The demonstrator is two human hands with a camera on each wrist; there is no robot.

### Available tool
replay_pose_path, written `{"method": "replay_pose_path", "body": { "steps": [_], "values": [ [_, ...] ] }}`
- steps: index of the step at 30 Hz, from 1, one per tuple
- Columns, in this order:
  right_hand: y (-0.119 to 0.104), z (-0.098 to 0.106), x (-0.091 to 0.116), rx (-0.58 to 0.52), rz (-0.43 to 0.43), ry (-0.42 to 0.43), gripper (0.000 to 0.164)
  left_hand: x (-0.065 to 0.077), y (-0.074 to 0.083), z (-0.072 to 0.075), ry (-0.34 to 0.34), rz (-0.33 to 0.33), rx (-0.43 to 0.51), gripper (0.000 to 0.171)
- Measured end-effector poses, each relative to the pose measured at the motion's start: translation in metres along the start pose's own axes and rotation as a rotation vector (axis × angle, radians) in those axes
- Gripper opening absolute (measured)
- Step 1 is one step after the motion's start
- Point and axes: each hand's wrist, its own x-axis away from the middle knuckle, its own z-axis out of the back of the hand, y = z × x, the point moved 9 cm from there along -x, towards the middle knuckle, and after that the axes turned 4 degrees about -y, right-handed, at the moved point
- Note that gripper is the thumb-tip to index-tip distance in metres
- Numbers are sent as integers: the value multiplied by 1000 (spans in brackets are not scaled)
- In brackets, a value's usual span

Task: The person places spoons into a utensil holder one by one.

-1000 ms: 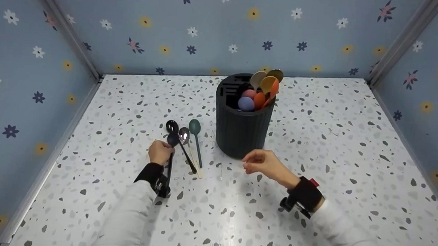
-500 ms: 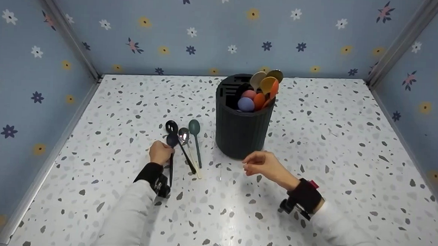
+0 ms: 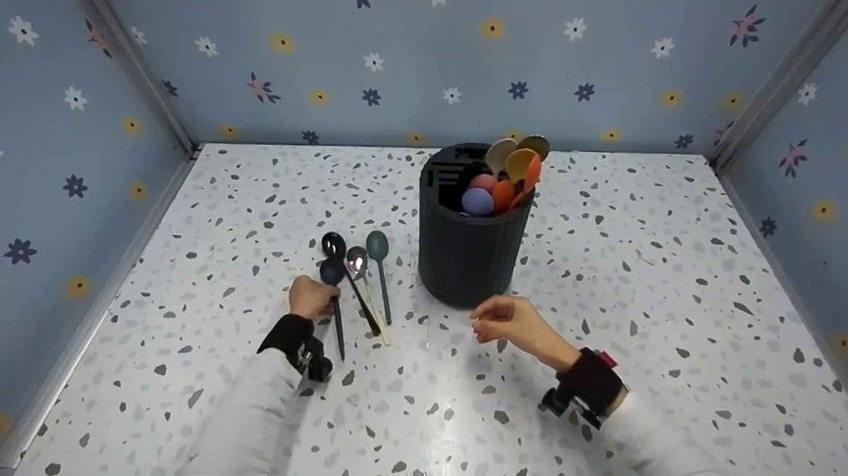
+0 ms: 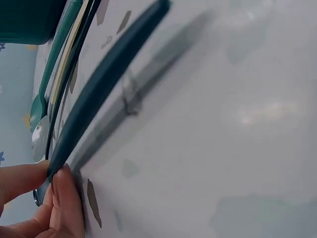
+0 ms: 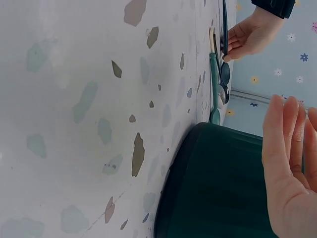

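My left hand point(image 3: 310, 296) pinches a dark navy spoon point(image 3: 332, 271) between thumb and fingers, just below its bowl. In the left wrist view the spoon's handle point(image 4: 109, 74) slants up from the fingertips, its shadow on the table beside it. Right of that hand lie a glossy black spoon point(image 3: 333, 245), a silver spoon point(image 3: 357, 260) with a cream handle and a dark green spoon point(image 3: 377, 245). The black and silver ones cross. My right hand point(image 3: 507, 320) holds nothing, its fingers loosely bent close to the front of a black ribbed utensil holder point(image 3: 466, 262).
Several colourful spoons point(image 3: 521, 165) stand in the holder's right part, and slots point(image 3: 443, 172) cover part of its top at the left. The speckled white table point(image 3: 624, 292) is bounded by flowered blue walls point(image 3: 404, 63) at the back and both sides.
The navy spoon has turned in my left fingers: its handle's near end has swung right, and its bowl has shifted slightly left. My right hand has hardly moved.
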Motion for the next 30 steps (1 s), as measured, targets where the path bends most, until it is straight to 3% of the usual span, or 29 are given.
{"method": "replay_pose_path", "body": {
  "steps": [1,3,6,8,14,19,26,30],
  "values": [
    [1,0,0,3,-2,3,27,26,21,2,-13,29,41,16],
    [1,0,0,8,-3,6,27,61,49,3,-40,78,116,13],
    [3,0,0,7,-8,5,28,82,61,2,-63,116,225,6],
    [4,0,-1,7,-10,2,28,84,61,0,-76,136,269,8],
    [6,1,0,32,-20,2,27,86,59,-9,-64,204,283,11],
    [7,1,-1,30,-18,2,28,90,66,-19,-83,191,364,10],
    [10,1,-1,64,-40,7,28,98,73,-31,-122,211,392,11],
    [11,1,-1,63,-51,2,29,101,77,-38,-153,189,414,8]
  ]
}}
